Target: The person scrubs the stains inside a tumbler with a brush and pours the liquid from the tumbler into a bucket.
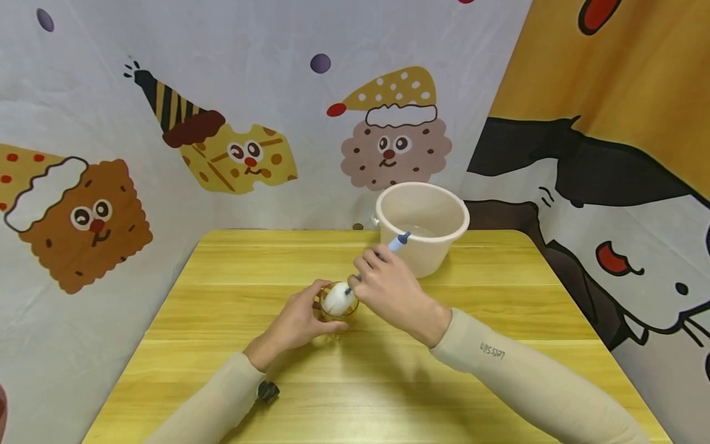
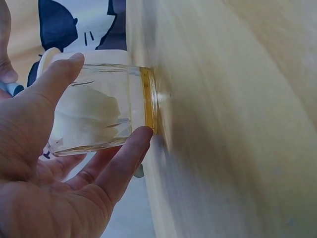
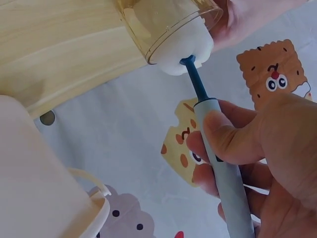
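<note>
In the head view my left hand [image 1: 296,317] grips a clear amber-tinted glass cup [image 2: 138,106] near the middle of the table. The left wrist view has the thumb on one side of the glass and fingers on the other, its thick base at or very near the tabletop. My right hand [image 1: 391,293] holds the pale blue handle [image 3: 229,186] of a cup brush, thumb and fingers wrapped around it. The brush's white sponge head [image 3: 185,47] sits mostly inside the glass, with its end showing at the mouth. A dark blue neck [image 3: 197,82] joins sponge and handle.
A cream plastic bucket [image 1: 429,256] stands at the table's back edge, just beyond my right hand. The wood-grain table [image 1: 488,296] meets a cartoon-printed cloth [image 1: 310,135] behind and beside it. A small black object [image 1: 269,391] shows beside my left sleeve.
</note>
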Motion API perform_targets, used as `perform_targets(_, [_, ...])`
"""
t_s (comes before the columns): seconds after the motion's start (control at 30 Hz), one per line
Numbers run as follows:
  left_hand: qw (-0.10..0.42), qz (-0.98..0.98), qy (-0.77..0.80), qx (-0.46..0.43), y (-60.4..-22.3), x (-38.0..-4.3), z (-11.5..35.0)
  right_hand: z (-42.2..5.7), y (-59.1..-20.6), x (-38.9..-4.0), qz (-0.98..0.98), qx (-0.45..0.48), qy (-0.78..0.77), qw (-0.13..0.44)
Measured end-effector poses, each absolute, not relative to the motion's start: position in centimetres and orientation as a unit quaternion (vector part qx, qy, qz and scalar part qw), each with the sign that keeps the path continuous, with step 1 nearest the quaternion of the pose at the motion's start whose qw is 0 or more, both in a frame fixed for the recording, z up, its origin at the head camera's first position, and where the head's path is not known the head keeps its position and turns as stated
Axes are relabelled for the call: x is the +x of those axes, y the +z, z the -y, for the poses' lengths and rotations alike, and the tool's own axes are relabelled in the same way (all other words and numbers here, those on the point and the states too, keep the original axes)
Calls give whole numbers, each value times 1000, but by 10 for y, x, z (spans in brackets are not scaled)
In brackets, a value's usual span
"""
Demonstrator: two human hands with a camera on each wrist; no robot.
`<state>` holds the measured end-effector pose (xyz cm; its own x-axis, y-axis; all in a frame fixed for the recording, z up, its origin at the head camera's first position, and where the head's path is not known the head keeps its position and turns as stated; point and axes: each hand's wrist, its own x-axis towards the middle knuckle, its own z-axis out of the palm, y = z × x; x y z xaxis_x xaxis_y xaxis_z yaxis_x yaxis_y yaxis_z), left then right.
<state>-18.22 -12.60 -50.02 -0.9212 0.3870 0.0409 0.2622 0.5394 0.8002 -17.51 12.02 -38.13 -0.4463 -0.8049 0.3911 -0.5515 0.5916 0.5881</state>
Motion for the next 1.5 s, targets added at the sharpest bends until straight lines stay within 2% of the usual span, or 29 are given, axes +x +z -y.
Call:
perform_targets(0.17, [67, -878, 437, 183, -499, -183, 125, -117, -381, -173, 833, 401, -188, 332])
perform_targets(1.1, [63, -887, 421, 179, -496, -184, 124, -107, -362, -173, 848, 406, -229, 252])
perform_targets(1.5, [59, -893, 408, 183, -496, -184, 125, -114, -368, -172, 842, 414, -207, 278])
